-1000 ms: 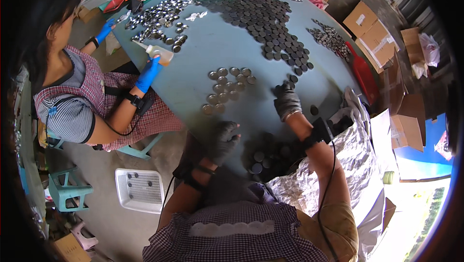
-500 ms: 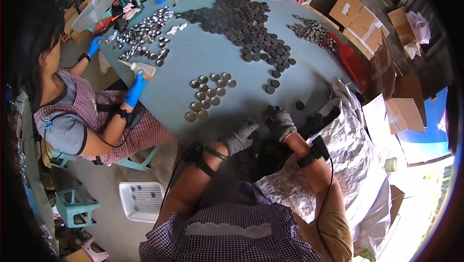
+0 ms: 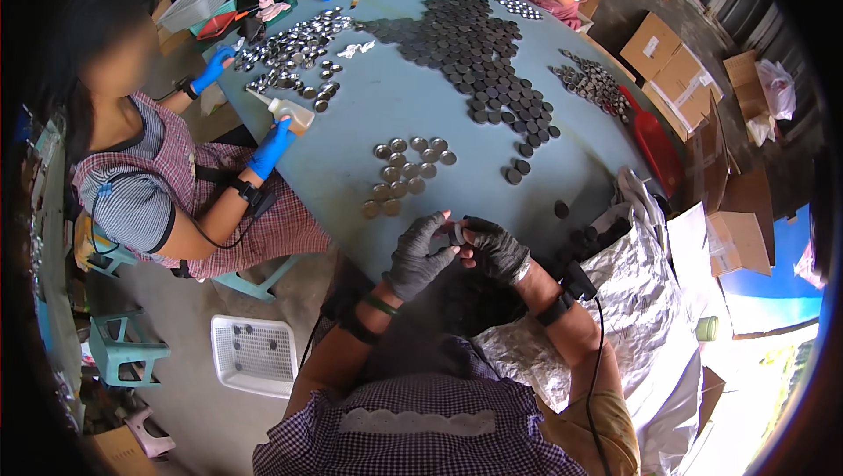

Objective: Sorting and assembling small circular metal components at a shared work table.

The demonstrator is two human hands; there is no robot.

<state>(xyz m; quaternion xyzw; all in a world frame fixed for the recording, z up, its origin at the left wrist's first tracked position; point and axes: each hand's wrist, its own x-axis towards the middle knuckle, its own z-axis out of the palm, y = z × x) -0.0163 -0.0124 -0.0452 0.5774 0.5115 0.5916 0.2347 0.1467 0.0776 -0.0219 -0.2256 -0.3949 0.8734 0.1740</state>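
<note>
My left hand (image 3: 417, 256), in a grey glove with bare fingertips, and my right hand (image 3: 496, 250), gloved alike, meet over the near table edge. Between their fingertips a small dark round disc (image 3: 456, 234) is pinched from both sides. Just beyond my left hand, shallow silver round cups (image 3: 406, 171) stand in loose rows on the blue-grey table (image 3: 334, 160). Farther off spreads a large patch of dark discs (image 3: 492, 63). One single dark disc (image 3: 561, 209) lies to the right of my hands.
A crinkled silver sack (image 3: 597, 300) with dark discs at its mouth lies at right, near a red scoop (image 3: 654, 142). At left a co-worker in blue gloves holds a bottle (image 3: 294, 114). A white basket (image 3: 255, 355) sits on the floor. Cardboard boxes (image 3: 672, 63) stand far right.
My hands have risen from the dark area at the table edge and come together, now with a disc between them. The whole view has shifted slightly.
</note>
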